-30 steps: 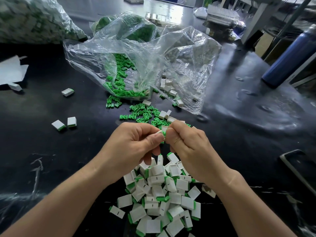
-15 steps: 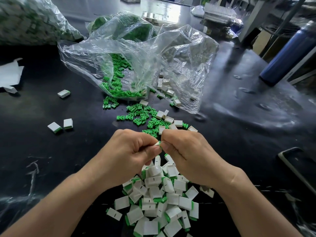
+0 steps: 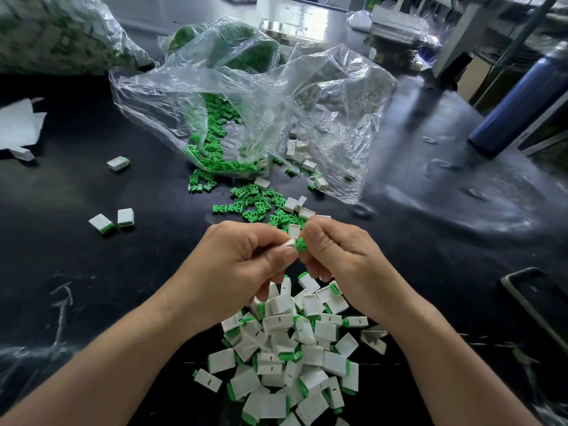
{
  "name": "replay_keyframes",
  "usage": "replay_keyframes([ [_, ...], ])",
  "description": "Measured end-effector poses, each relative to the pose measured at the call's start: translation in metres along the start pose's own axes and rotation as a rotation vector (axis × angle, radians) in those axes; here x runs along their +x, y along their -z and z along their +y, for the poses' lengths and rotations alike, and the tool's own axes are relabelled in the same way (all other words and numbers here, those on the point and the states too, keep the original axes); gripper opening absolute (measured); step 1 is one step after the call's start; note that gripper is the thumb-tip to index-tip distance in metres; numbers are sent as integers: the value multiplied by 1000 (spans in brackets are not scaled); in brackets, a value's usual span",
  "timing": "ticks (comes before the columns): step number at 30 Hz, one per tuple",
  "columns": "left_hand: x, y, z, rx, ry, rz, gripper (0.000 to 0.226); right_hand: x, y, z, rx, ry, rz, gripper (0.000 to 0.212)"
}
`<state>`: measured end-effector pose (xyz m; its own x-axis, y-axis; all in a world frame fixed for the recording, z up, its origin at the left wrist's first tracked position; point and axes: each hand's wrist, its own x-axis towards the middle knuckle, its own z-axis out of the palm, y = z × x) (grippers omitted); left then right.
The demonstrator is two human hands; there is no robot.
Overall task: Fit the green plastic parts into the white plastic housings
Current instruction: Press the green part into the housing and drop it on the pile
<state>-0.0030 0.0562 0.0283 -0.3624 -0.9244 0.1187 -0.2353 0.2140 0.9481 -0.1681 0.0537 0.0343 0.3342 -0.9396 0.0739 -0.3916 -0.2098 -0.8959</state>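
The white housing (image 3: pixel 288 243) sits pinched between the thumb and forefinger of my left hand (image 3: pixel 242 265), held over the bench (image 3: pixel 430 241) just above the pile of finished pieces (image 3: pixel 285 358). Far to my left lie three stray assembled pieces (image 3: pixel 118 163), well apart from the work. At the middle, the housing's open end meets the green part (image 3: pixel 301 243), which my right hand (image 3: pixel 341 256) pinches in its fingertips; the two parts touch, though my fingers hide the seam, so I cannot tell whether the green part has started into the opening or only rests against it. Beyond my hands, loose green parts (image 3: pixel 255 204) spill from the clear plastic bag (image 3: pixel 246 103), with a few empty housings (image 3: pixel 299 152) under the bag's right half. Further right stands a blue bottle (image 3: pixel 519 99), clear of everything.

The risk, as I judge it, is pressing while the green part is cocked: it could jam crooked, or spring out of my grip and be lost among the loose ones. Squeezing the thin housing walls too hard could also narrow the opening.
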Motion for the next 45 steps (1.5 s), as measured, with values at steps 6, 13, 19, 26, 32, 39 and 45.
replay_keyframes([
  [6,-1,-3,7,-180,-61,-25,17,1,-2,-2,275,-303,-193,74],
  [13,1,-3,8,-198,-88,56,23,1,-3,-6,716,-411,-447,71],
  [19,1,-3,8,-224,-71,41,24,1,-6,-7,813,-408,-398,56],
  [26,-2,-3,9,-365,11,2,18,0,-15,-8,864,-399,-428,59],
  [32,-1,-4,8,-435,58,9,20,1,-14,-9,813,-422,-398,61],
  [39,-2,-10,5,-478,12,81,18,-3,-14,-11,766,-455,-344,53],
  [45,-2,-6,5,-348,-42,80,11,-5,-14,-17,767,-451,-313,41],
])
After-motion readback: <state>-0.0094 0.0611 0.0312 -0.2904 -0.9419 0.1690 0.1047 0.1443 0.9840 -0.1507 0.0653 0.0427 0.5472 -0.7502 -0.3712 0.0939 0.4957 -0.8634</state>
